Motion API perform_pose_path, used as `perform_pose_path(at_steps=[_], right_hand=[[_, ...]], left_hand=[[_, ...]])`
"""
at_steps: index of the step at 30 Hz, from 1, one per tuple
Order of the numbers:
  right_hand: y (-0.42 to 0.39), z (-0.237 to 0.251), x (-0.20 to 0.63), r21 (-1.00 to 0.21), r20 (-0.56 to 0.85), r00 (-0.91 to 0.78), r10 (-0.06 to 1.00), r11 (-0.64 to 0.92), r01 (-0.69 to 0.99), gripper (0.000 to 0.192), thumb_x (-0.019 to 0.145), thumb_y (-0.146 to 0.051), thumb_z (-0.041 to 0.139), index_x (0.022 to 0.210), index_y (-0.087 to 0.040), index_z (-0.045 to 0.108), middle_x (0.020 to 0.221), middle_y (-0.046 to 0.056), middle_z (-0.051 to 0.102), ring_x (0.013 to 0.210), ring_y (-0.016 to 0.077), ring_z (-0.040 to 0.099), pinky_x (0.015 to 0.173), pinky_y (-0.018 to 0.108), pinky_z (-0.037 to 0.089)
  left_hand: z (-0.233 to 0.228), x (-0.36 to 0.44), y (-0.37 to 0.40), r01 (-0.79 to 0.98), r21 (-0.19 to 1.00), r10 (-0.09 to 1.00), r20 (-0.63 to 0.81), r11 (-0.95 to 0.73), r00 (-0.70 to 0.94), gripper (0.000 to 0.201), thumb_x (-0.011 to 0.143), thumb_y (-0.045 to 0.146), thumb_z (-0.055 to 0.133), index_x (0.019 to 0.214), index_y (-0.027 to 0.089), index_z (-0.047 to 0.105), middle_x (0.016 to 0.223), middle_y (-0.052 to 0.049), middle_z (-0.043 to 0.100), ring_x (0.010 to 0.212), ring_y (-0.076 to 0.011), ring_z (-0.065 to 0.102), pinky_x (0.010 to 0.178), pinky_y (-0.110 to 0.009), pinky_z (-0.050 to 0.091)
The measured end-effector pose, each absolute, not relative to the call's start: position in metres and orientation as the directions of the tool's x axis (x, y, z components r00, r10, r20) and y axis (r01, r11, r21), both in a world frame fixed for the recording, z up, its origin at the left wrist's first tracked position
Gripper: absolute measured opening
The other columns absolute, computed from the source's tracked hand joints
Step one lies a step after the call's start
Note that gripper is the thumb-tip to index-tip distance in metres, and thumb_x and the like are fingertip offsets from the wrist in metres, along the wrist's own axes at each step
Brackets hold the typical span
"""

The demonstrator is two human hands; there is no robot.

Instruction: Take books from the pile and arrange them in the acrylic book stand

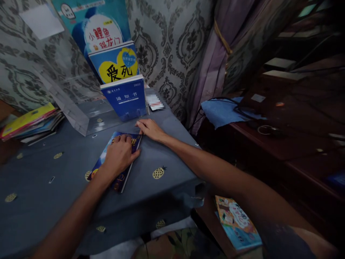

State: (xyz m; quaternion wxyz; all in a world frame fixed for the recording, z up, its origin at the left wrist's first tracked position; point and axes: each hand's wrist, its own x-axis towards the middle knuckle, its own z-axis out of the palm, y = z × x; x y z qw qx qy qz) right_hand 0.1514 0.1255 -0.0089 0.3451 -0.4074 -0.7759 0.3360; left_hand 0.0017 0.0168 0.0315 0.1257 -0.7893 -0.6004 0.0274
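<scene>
- Risk: left hand (118,155) lies flat on the dark blue book (114,162), fingers spread, nothing gripped. A push could slide the book on the grey tablecloth (48,201) and bunch the cloth.
- Risk: right hand (151,128) rests at the book's far corner, fingers loosely extended, holding nothing. It is just in front of the upright blue book (125,97), which a knock could tip.
- Book: thin, glossy, dark blue with gold print, flat on the cloth, near the acrylic stand (78,104).
</scene>
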Motion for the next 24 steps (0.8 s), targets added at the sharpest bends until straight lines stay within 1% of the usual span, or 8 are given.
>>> perform_pose_path(at_steps=[2, 4, 8, 12, 15, 18, 21, 24], right_hand=[[0.125, -0.009, 0.152, -0.801, 0.266, -0.432, 0.862, 0.447, 0.398, 0.035, 0.106, -0.029, 0.041, 0.102, -0.013, 0.073, 0.07, -0.001, 0.069, 0.067, 0.0132, 0.064, 0.077, 0.026, 0.045], [0.125, -0.009, 0.153, -0.803, 0.269, -0.432, 0.861, 0.449, 0.393, 0.036, 0.106, -0.03, 0.041, 0.101, -0.014, 0.073, 0.069, -0.001, 0.068, 0.067, 0.013, 0.064, 0.076, 0.026, 0.045], [0.126, -0.009, 0.154, -0.813, 0.272, -0.425, 0.863, 0.442, 0.378, 0.036, 0.106, -0.031, 0.041, 0.102, -0.013, 0.073, 0.068, 0.0, 0.068, 0.068, 0.0139, 0.065, 0.076, 0.027, 0.046], [0.126, -0.01, 0.155, -0.83, 0.277, -0.419, 0.865, 0.435, 0.35, 0.038, 0.106, -0.032, 0.04, 0.104, -0.012, 0.072, 0.071, 0.002, 0.07, 0.068, 0.0144, 0.066, 0.076, 0.028, 0.048], [0.126, -0.009, 0.156, -0.836, 0.286, -0.418, 0.862, 0.438, 0.332, 0.037, 0.107, -0.032, 0.04, 0.104, -0.014, 0.072, 0.071, 0.002, 0.07, 0.07, 0.0145, 0.067, 0.077, 0.027, 0.049], [0.126, -0.008, 0.158, -0.835, 0.299, -0.411, 0.861, 0.445, 0.325, 0.036, 0.106, -0.034, 0.041, 0.102, -0.015, 0.072, 0.073, 0.001, 0.071, 0.074, 0.0152, 0.069, 0.078, 0.027, 0.05], [0.126, -0.008, 0.159, -0.834, 0.315, -0.392, 0.864, 0.449, 0.32, 0.036, 0.106, -0.035, 0.042, 0.101, -0.015, 0.071, 0.075, 0.003, 0.073, 0.074, 0.0161, 0.07, 0.077, 0.028, 0.051], [0.125, -0.007, 0.16, -0.842, 0.338, -0.374, 0.864, 0.455, 0.29, 0.036, 0.105, -0.037, 0.042, 0.1, -0.016, 0.07, 0.078, 0.004, 0.074, 0.073, 0.0164, 0.07, 0.076, 0.028, 0.052]], left_hand=[[0.03, 0.006, 0.016, 0.938, -0.251, 0.957, 0.105, -0.238, 0.271, 0.036, 0.094, 0.041, 0.052, 0.107, 0.01, 0.066, 0.11, -0.021, 0.069, 0.105, -0.0365, 0.064, 0.078, -0.043, 0.056], [0.029, 0.007, 0.016, 0.939, -0.256, 0.958, 0.109, -0.231, 0.265, 0.034, 0.095, 0.038, 0.05, 0.105, 0.011, 0.066, 0.109, -0.021, 0.07, 0.105, -0.036, 0.065, 0.076, -0.042, 0.056], [0.033, 0.007, 0.016, 0.951, -0.212, 0.962, 0.109, -0.225, 0.251, 0.032, 0.095, 0.037, 0.048, 0.1, 0.014, 0.069, 0.107, -0.018, 0.072, 0.105, -0.0354, 0.066, 0.077, -0.044, 0.057], [0.039, 0.006, 0.016, 0.958, -0.178, 0.966, 0.09, -0.225, 0.244, 0.033, 0.096, 0.035, 0.046, 0.098, 0.014, 0.071, 0.105, -0.018, 0.074, 0.103, -0.0354, 0.068, 0.078, -0.046, 0.057], [0.04, 0.006, 0.017, 0.962, -0.164, 0.967, 0.1, -0.217, 0.235, 0.034, 0.097, 0.033, 0.044, 0.096, 0.016, 0.072, 0.103, -0.016, 0.075, 0.097, -0.0337, 0.07, 0.073, -0.043, 0.056], [0.038, 0.004, 0.018, 0.961, -0.173, 0.962, 0.128, -0.217, 0.24, 0.033, 0.096, 0.034, 0.045, 0.093, 0.017, 0.073, 0.101, -0.014, 0.076, 0.092, -0.032, 0.071, 0.068, -0.04, 0.055], [0.036, 0.003, 0.018, 0.958, -0.181, 0.956, 0.153, -0.221, 0.249, 0.033, 0.096, 0.033, 0.045, 0.095, 0.018, 0.074, 0.1, -0.012, 0.076, 0.089, -0.0298, 0.072, 0.067, -0.037, 0.054], [0.036, 0.002, 0.018, 0.962, -0.16, 0.955, 0.164, -0.221, 0.247, 0.034, 0.096, 0.033, 0.044, 0.096, 0.019, 0.075, 0.101, -0.012, 0.076, 0.088, -0.029, 0.072, 0.068, -0.037, 0.055]])
